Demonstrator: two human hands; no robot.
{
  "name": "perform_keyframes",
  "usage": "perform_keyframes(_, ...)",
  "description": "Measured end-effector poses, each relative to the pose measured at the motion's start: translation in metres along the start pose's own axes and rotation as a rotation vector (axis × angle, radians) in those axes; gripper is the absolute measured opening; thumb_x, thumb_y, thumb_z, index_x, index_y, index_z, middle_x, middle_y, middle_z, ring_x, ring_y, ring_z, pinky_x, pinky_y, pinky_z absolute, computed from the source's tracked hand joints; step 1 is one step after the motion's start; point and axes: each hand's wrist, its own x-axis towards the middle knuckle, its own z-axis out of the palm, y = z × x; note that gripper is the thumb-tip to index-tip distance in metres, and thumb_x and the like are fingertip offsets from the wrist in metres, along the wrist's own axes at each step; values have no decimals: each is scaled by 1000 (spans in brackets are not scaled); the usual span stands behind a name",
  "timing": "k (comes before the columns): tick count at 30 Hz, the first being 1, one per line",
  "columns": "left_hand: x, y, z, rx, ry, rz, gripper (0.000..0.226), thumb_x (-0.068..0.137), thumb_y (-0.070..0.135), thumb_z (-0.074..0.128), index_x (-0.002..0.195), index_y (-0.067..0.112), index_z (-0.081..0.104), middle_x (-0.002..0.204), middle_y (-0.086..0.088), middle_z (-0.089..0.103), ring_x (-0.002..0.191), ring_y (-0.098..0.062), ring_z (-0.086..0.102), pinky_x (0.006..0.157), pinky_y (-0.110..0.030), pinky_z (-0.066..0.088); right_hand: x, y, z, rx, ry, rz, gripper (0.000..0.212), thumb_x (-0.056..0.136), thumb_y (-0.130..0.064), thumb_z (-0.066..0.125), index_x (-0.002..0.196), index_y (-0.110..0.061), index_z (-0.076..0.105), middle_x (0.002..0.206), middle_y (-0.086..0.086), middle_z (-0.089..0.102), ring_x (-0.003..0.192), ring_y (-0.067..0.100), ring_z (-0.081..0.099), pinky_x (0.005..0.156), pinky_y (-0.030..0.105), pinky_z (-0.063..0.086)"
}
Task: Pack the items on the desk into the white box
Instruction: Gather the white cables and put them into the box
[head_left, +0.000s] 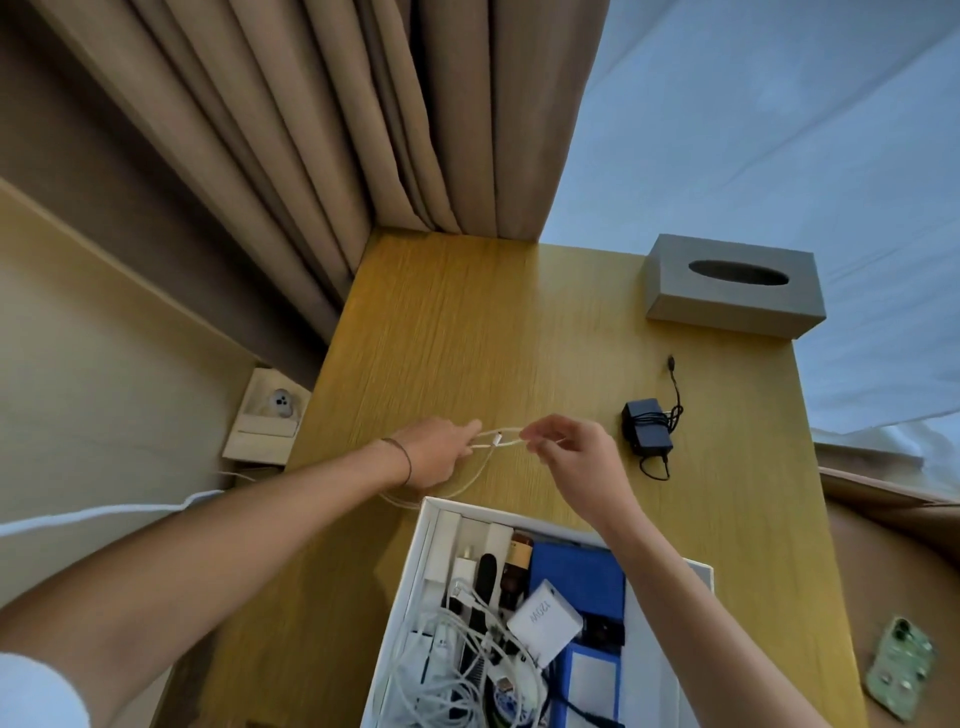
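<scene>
grey lettering is printed on a white charger block, too blurred to be read. the block is held in the white box at the near edge of the wooden table, together with tangled white cords, white adapters, a black comb-like piece, a brown item and blue flat cases. a thin white cable is stretched just above the table beyond the box: one end is pinched in the grip of the left hand, the other is pinched by the fingertips of the right hand, and its slack is looped down to the box's far rim. a black adapter wrapped in its black cord is laid to the right. a grey rectangular tissue box with an oval slot is set at the far right corner. a green-cased phone is seen at the right edge.
</scene>
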Motion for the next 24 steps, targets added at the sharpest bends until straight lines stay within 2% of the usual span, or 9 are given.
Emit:
perform_keyframes(5, -13, 4, -24, -396, 62, -101, 18, 104, 21, 37, 90, 28, 45, 78, 2, 73, 56, -14, 54, 51, -32, 44, 5, -6, 3, -57, 54, -22, 21, 100, -15, 57, 109, -22, 74, 103, -10, 71, 95, 5, 66, 82, 26, 55)
perform_keyframes(9, -26, 13, -52, -668, 193, -93, 19, 106, 27, 37, 91, 32, 47, 84, 6, 77, 61, -18, 61, 62, -41, 52, 7, -15, 8, -33, -35, 11, 23, 101, -25, 58, 117, -18, 73, 110, -4, 73, 101, 10, 67, 89, 31, 55)
perform_keyframes(12, -36, 24, -75, -810, 324, -55, 15, 107, 26, 38, 97, 24, 49, 87, 5, 78, 59, -16, 62, 65, -40, 52, 0, -25, 17, 54, -114, 5, 32, 101, -36, 58, 127, -18, 67, 110, -3, 73, 100, 9, 68, 85, 27, 54)
perform_keyframes(14, -44, 32, -88, -893, 416, -44, 14, 107, 24, 38, 99, 22, 49, 90, 3, 78, 60, -19, 60, 63, -37, 50, -6, -33, 23, 145, -113, -9, 33, 100, -36, 59, 129, -21, 62, 107, -4, 74, 98, 7, 69, 82, 24, 54)
perform_keyframes(16, -53, 41, -98, -1009, 512, -64, 15, 108, 22, 37, 97, 23, 48, 95, 2, 78, 61, -18, 55, 53, -23, 44, -10, -40, 26, 198, -32, -39, 24, 100, -29, 61, 122, -20, 65, 99, -3, 76, 92, 8, 71, 81, 27, 56)
perform_keyframes(18, -62, 52, -106, -1207, 555, -93, 13, 108, 20, 35, 102, 19, 46, 99, -2, 78, 64, -16, 55, 49, -17, 38, -13, -47, 25, 207, 70, -74, 13, 99, -22, 62, 102, -14, 72, 86, 0, 78, 80, 14, 73, 77, 35, 59)
perform_keyframes(20, -73, 66, -112, -1362, 563, -97, 13, 108, 19, 32, 113, 17, 45, 102, -4, 78, 78, -17, 66, 62, -26, 44, -16, -55, 23, 239, 105, -104, 15, 98, -19, 64, 91, -12, 74, 74, 4, 77, 70, 23, 72, 70, 41, 58)
perform_keyframes(22, -83, 80, -114, -1499, 566, -73, 17, 109, 18, 31, 117, 16, 45, 104, -9, 78, 96, -21, 72, 80, -37, 50, -21, -64, 19, 279, 90, -135, 15, 97, -20, 66, 88, -13, 76, 69, 5, 76, 60, 19, 69, 60, 34, 55)
perform_keyframes(24, -92, 95, -115, -1646, 579, -60, 22, 108, 17, 31, 121, 13, 49, 99, -14, 77, 93, -26, 72, 78, -43, 52, -26, -71, 16, 297, 74, -174, 15, 95, -21, 69, 86, -14, 78, 67, 5, 75, 56, 12, 66, 58, 26, 52)
